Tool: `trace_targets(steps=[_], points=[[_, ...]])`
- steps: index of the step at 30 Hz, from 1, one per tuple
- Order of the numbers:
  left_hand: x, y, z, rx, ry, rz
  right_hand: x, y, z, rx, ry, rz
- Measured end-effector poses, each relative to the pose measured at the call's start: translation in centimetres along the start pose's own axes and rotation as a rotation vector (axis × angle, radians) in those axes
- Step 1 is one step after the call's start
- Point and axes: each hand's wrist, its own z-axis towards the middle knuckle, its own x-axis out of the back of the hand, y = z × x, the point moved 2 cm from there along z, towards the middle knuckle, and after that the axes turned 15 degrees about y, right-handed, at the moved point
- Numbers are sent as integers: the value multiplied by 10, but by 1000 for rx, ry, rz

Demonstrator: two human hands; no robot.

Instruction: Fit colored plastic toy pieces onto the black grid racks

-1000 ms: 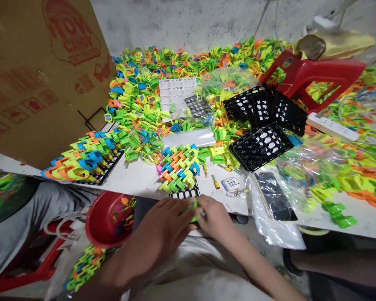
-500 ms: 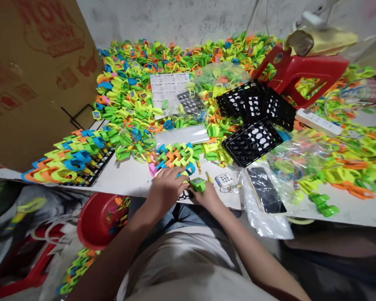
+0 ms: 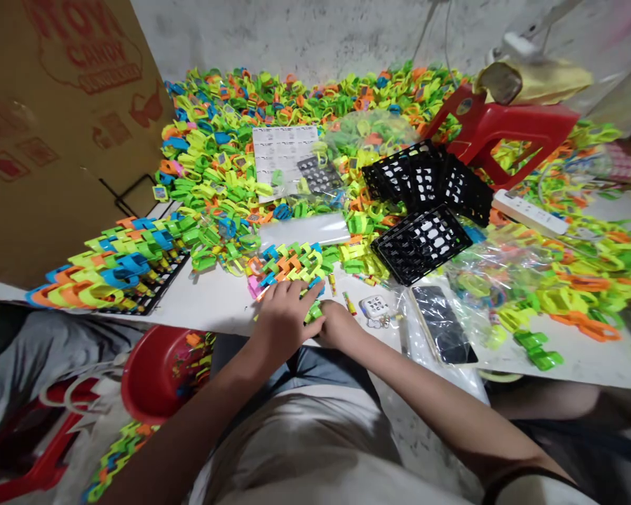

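Observation:
Toy watches point(image 3: 289, 263) in blue, orange, yellow and green stand packed in rows at the table's front edge. Over the near end of these rows lies my left hand point(image 3: 278, 315), palm down with its fingers spread. My right hand point(image 3: 336, 324) is closed beside it, fingers curled in against a green toy watch point(image 3: 313, 312). That watch shows only in part between the two hands, and my right fingertips are hidden. Small candy tubes point(image 3: 350, 303) and a white case with a key ring point(image 3: 374, 306) lie right of my right hand.
Loose toy watches point(image 3: 215, 140) pile up against the wall. Black trays point(image 3: 423, 242), a phone point(image 3: 444, 322) and a red stool point(image 3: 515, 126) are to the right. At left stand a filled tray of watches point(image 3: 120, 270), a carton point(image 3: 57, 140) and a red basin point(image 3: 152, 375) below.
My right hand has moved the green toy watch left and down into the rows, against my left hand. My left fingers have spread wider. The view has shifted slightly.

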Motion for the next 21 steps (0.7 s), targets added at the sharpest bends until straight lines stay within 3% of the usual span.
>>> trace_targets(steps=[10,14,17,19,21], points=[[-6,10,5,82,-5,66,2,8,-2,-87,56,190],[9,-12,-11,104,107,-82,8,16,-11,-115,29,394],[10,-50,-29,347,235,-259,17,30,-10,-260,111,655],[-1,-73,-41,565,286,-439,21,36,-1,-374,252,804],[-19,-87,-48,695,281,-587,21,32,14,-429,346,900]])
